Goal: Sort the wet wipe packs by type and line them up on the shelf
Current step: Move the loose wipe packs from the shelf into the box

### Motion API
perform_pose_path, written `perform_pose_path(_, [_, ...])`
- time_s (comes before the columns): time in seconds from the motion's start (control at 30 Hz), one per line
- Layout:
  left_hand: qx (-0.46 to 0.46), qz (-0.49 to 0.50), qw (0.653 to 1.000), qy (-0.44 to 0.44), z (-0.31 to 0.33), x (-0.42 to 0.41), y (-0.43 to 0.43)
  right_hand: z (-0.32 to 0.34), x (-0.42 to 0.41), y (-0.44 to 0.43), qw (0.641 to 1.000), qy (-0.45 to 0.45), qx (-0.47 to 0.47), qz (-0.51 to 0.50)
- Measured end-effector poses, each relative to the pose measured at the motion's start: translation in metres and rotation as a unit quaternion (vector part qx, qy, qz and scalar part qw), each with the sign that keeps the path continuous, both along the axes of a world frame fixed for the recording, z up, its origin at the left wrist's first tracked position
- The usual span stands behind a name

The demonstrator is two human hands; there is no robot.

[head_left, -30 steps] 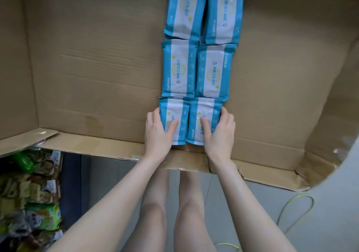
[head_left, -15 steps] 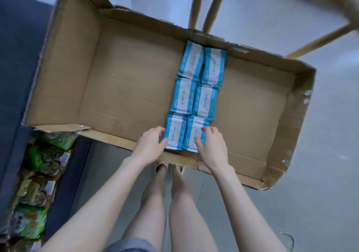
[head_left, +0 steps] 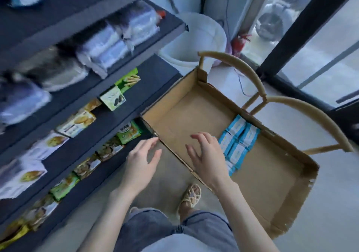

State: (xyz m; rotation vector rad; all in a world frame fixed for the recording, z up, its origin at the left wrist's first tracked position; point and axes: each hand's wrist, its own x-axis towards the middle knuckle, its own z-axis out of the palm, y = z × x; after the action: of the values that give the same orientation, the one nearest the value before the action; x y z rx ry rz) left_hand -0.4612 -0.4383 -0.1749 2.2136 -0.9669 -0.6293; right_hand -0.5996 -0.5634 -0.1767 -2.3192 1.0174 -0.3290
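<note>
Left hand [head_left: 140,161]: fingers spread, empty.
Right hand [head_left: 206,156]: fingers spread, empty, partly hiding nearest wipe packs [head_left: 238,139].
Shelf [head_left: 155,80]: upper goods blurred.

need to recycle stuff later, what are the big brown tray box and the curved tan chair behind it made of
Big brown tray box: matte corrugated cardboard, by its torn, creased edges. Curved tan chair: probably wood or rattan, smooth rounded rails.
</note>
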Motion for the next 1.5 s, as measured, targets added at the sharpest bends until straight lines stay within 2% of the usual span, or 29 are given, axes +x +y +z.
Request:
perform_pose_path(0.33, [0.0, 0.168, 0.984, -0.062, 0.039, 0.068, 0.22, 0.044, 0.128, 0.168, 0.979, -0.024, -0.001, 0.204])
perform_pose_path(0.53, [-0.047, 0.262, 0.957, -0.118, 0.072, 0.126, 0.306, 0.069, 0.218, 0.251, 0.954, -0.075, -0.022, 0.291])
perform_pose_path(0.67, [-0.097, 0.305, 0.938, -0.13, 0.107, 0.164, 0.341, 0.105, 0.273, 0.285, 0.932, -0.119, -0.026, 0.34])
perform_pose_path(0.8, [-0.145, 0.334, 0.913, -0.185, 0.14, 0.216, 0.361, 0.136, 0.34, 0.305, 0.914, -0.16, -0.035, 0.371])
perform_pose_path(0.97, [-0.176, 0.382, 0.883, -0.208, 0.153, 0.296, 0.372, 0.161, 0.424, 0.317, 0.907, -0.175, -0.048, 0.38])
perform_pose_path(1.07, [-0.163, 0.403, 0.876, -0.208, 0.155, 0.34, 0.372, 0.172, 0.47, 0.32, 0.901, -0.162, -0.058, 0.399])
perform_pose_path(1.13, [-0.121, 0.399, 0.886, -0.203, 0.158, 0.364, 0.369, 0.176, 0.497, 0.318, 0.901, -0.14, -0.073, 0.405])
perform_pose_path(1.27, [0.041, 0.384, 0.905, -0.179, 0.162, 0.405, 0.36, 0.179, 0.548, 0.306, 0.911, -0.096, -0.118, 0.384])
perform_pose_path(1.3, [0.056, 0.384, 0.909, -0.154, 0.164, 0.413, 0.359, 0.179, 0.557, 0.304, 0.915, -0.081, -0.126, 0.373])
perform_pose_path(1.43, [-0.009, 0.366, 0.93, 0.023, 0.174, 0.438, 0.364, 0.179, 0.582, 0.302, 0.935, -0.05, -0.14, 0.322])
perform_pose_path(1.5, [-0.048, 0.361, 0.93, 0.044, 0.177, 0.447, 0.367, 0.18, 0.595, 0.302, 0.947, -0.044, -0.135, 0.287])
